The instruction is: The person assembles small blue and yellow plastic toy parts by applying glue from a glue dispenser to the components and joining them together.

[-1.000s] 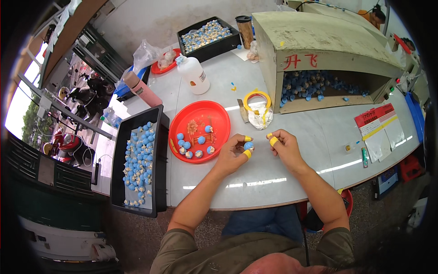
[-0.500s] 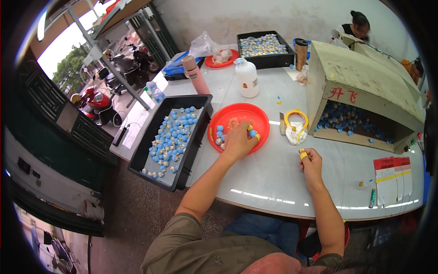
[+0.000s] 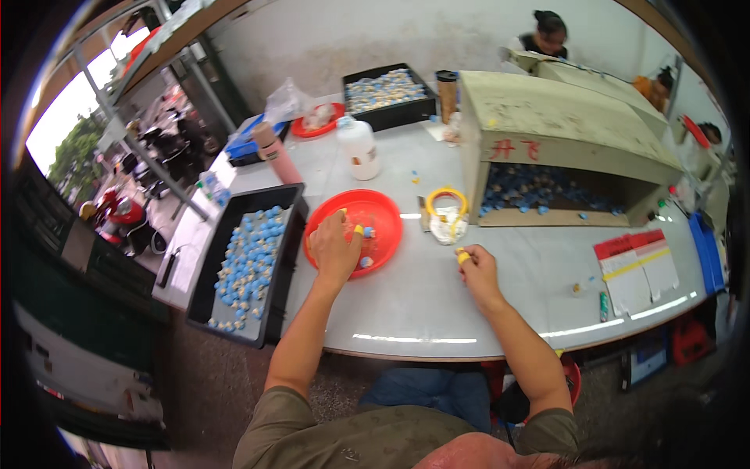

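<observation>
Black tray (image 3: 291,205): sits at the worktop's left edge, holding many small blue-and-white pieces; by the look of it, this is the finished pile, well filled.
Red plate (image 3: 383,209): lies just right of the tray, with only a few blue pieces left on it, so most of this batch seems handled.
Left hand (image 3: 334,248): rests on the plate, fingers curled down over the pieces, yellow caps on the fingertips; whether it grips one I cannot tell.
Right hand (image 3: 476,270): rests on the bare worktop (image 3: 437,301), loosely closed, pinching a small yellow bit.
Cardboard box (image 3: 547,133): lies open-sided at the right, many blue pieces inside, seemingly stock yet to do.
</observation>
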